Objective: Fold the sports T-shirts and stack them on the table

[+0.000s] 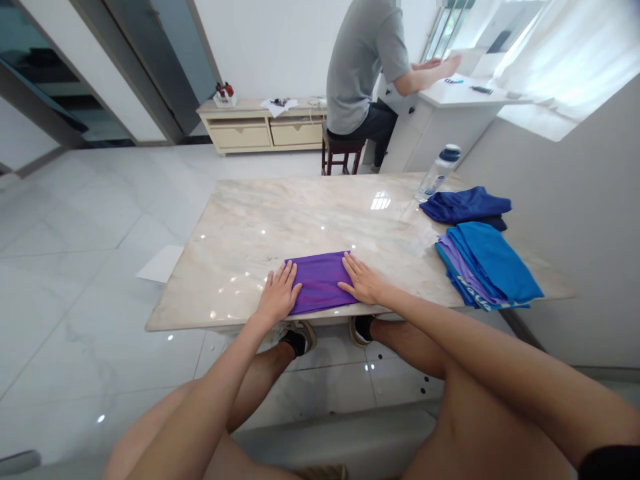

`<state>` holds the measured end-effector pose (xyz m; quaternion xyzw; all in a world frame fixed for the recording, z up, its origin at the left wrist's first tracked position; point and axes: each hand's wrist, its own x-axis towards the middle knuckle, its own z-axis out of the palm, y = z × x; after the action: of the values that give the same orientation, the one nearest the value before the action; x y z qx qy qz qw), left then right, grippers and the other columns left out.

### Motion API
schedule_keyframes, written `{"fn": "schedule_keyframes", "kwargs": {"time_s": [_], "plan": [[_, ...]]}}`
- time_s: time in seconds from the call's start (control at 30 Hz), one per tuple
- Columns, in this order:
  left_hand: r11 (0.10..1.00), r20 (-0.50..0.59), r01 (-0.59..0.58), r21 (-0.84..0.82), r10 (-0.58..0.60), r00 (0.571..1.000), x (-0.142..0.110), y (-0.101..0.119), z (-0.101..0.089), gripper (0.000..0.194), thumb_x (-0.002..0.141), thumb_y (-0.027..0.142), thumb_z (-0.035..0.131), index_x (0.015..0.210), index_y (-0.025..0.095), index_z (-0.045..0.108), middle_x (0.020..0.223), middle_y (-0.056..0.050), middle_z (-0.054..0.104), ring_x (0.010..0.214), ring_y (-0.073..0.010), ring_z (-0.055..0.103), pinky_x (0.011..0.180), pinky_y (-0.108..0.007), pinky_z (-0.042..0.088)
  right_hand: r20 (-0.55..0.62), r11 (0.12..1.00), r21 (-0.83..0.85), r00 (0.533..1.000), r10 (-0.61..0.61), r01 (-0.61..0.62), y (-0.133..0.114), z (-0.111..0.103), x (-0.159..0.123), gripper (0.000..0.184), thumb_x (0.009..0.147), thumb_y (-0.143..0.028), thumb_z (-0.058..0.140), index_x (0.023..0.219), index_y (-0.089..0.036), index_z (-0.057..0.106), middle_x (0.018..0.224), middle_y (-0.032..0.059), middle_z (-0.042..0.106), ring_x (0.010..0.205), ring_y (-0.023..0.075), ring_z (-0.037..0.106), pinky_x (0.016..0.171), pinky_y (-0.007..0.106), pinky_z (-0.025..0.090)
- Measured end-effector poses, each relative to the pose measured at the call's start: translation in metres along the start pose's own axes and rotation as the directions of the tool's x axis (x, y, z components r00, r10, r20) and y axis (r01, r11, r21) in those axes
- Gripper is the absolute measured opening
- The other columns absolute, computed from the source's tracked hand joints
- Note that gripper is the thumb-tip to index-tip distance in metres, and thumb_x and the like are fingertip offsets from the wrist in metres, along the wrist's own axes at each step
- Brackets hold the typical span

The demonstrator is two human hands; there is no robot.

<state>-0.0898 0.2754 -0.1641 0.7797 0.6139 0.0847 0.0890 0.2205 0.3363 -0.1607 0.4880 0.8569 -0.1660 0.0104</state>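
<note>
A folded purple cloth [321,280] lies flat on the marble table [300,220] near its front edge. My left hand [278,293] rests on the cloth's left edge, fingers stretched out flat. My right hand [363,280] lies on its right edge, fingers also spread flat. Both hands press down on the cloth and hold nothing.
A stack of folded blue and purple cloths [485,267] sits at the table's right, with a dark blue garment [467,203] and a water bottle [440,172] behind it. Another person in a grey shirt [367,63] sits at a white desk beyond. A sheet of paper [161,263] lies on the floor.
</note>
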Motion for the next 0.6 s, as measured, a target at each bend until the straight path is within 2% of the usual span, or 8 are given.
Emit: {"fn": "schedule_keyframes", "kwargs": {"time_s": [0.07, 0.13, 0.2, 0.27, 0.33, 0.4, 0.53, 0.6], "plan": [[0.997, -0.032, 0.064, -0.037, -0.065, 0.997, 0.007, -0.015, -0.003, 0.06, 0.111, 0.039, 0.044, 0.167, 0.017, 0.045, 0.175, -0.018, 0.044, 0.163, -0.0338, 0.041, 0.135, -0.061, 0.028, 0.06, 0.995, -0.028, 0.993, 0.102, -0.101, 0.009, -0.014, -0.001, 0.09, 0.11, -0.062, 0.04, 0.171, 0.002, 0.03, 0.181, 0.0275, 0.019, 0.17, 0.0375, 0.018, 0.138, 0.05, 0.021], [0.982, -0.088, 0.129, -0.135, -0.141, 0.986, 0.018, -0.024, -0.006, 0.055, 0.108, 0.036, 0.05, 0.158, 0.013, 0.053, 0.164, -0.022, 0.057, 0.154, -0.0352, 0.052, 0.131, -0.057, 0.037, 0.096, 0.983, -0.049, 0.978, 0.183, -0.179, 0.018, -0.035, -0.002, 0.078, 0.111, -0.054, 0.045, 0.163, 0.004, 0.045, 0.173, 0.0323, 0.036, 0.164, 0.0407, 0.035, 0.134, 0.05, 0.029], [0.93, -0.111, 0.213, -0.3, -0.256, 0.96, 0.033, -0.027, -0.008, 0.051, 0.106, 0.033, 0.054, 0.153, 0.011, 0.056, 0.152, -0.024, 0.066, 0.143, -0.0339, 0.063, 0.124, -0.052, 0.046, 0.096, 0.976, -0.039, 0.972, 0.216, -0.213, 0.026, -0.059, -0.003, 0.065, 0.111, -0.046, 0.047, 0.155, 0.0, 0.056, 0.162, 0.0319, 0.053, 0.153, 0.0398, 0.051, 0.129, 0.049, 0.038], [0.818, -0.04, 0.319, -0.479, -0.383, 0.923, 0.049, -0.025, -0.009, 0.055, 0.104, 0.032, 0.059, 0.154, 0.011, 0.053, 0.148, -0.023, 0.069, 0.132, -0.0311, 0.07, 0.117, -0.047, 0.052, 0.046, 0.975, -0.008, 0.974, 0.223, -0.223, 0.031, -0.081, -0.004, 0.057, 0.112, -0.042, 0.049, 0.152, -0.003, 0.06, 0.154, 0.0288, 0.061, 0.145, 0.0372, 0.059, 0.125, 0.046, 0.042], [0.68, 0.093, 0.434, -0.591, -0.477, 0.874, 0.062, -0.02, -0.01, 0.062, 0.099, 0.035, 0.069, 0.153, 0.01, 0.053, 0.145, -0.023, 0.07, 0.127, -0.0306, 0.072, 0.111, -0.042, 0.055, -0.035, 0.973, 0.014, 0.973, 0.229, -0.229, 0.032, -0.099, -0.005, 0.054, 0.112, -0.04, 0.05, 0.151, -0.005, 0.061, 0.15, 0.0268, 0.064, 0.143, 0.0359, 0.06, 0.124, 0.044, 0.043], [0.591, 0.2, 0.505, -0.628, -0.505, 0.84, 0.07, -0.012, -0.01, 0.06, 0.09, 0.038, 0.08, 0.14, 0.009, 0.065, 0.133, -0.021, 0.077, 0.123, -0.0328, 0.074, 0.103, -0.04, 0.058, -0.102, 0.972, 0.034, 0.966, 0.237, -0.235, 0.028, -0.114, -0.006, 0.051, 0.112, -0.038, 0.051, 0.149, -0.005, 0.063, 0.149, 0.0255, 0.064, 0.142, 0.0356, 0.061, 0.124, 0.043, 0.043], [0.534, 0.303, 0.523, -0.664, -0.446, 0.842, 0.071, 0.0, -0.009, 0.037, 0.077, 0.042, 0.09, 0.096, 0.012, 0.081, 0.092, -0.013, 0.084, 0.09, -0.0321, 0.08, 0.079, -0.037, 0.061, -0.15, 0.974, 0.101, 0.964, 0.218, -0.205, 0.015, -0.131, -0.008, 0.046, 0.111, -0.034, 0.052, 0.145, -0.006, 0.066, 0.146, 0.0236, 0.066, 0.139, 0.0338, 0.063, 0.122, 0.041, 0.044], [0.515, 0.288, 0.525, -0.678, -0.471, 0.834, 0.065, -0.005, -0.013, 0.038, 0.073, 0.045, 0.093, 0.091, 0.013, 0.081, 0.088, -0.011, 0.083, 0.086, -0.0304, 0.079, 0.077, -0.036, 0.061, -0.164, 0.977, 0.135, 0.969, 0.184, -0.163, 0.009, -0.134, -0.008, 0.042, 0.11, -0.033, 0.054, 0.14, -0.007, 0.069, 0.142, 0.0225, 0.068, 0.135, 0.0325, 0.065, 0.12, 0.04, 0.046]]}}
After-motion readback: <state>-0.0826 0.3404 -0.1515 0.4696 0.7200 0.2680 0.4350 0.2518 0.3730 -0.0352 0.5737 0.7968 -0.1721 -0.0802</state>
